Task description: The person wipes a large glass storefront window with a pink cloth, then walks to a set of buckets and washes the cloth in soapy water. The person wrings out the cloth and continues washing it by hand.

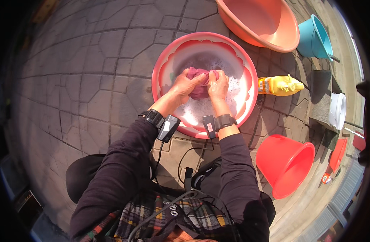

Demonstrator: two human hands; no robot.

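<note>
A wet, bunched purplish-pink cloth (199, 90) is gripped between my two hands above a basin of sudsy water. My left hand (185, 86) holds its left side, thumb across the front. On the right side, the fingers of my right hand (218, 86) curl over the fabric. The round basin (159, 68) has a pink rim and a red scalloped band inside a pale bowl. White foam (188, 113) floats on the water around the cloth. Both wrists carry black straps with small boxes and cables.
Right of the basin are a yellow detergent bottle (281, 85) and a red bucket (278, 160). An orange tub (248, 28) and a turquoise bucket (309, 37) stand beyond. A stone block (319, 103) sits beside a white bucket (336, 110). Paving stones (94, 69) cover the ground.
</note>
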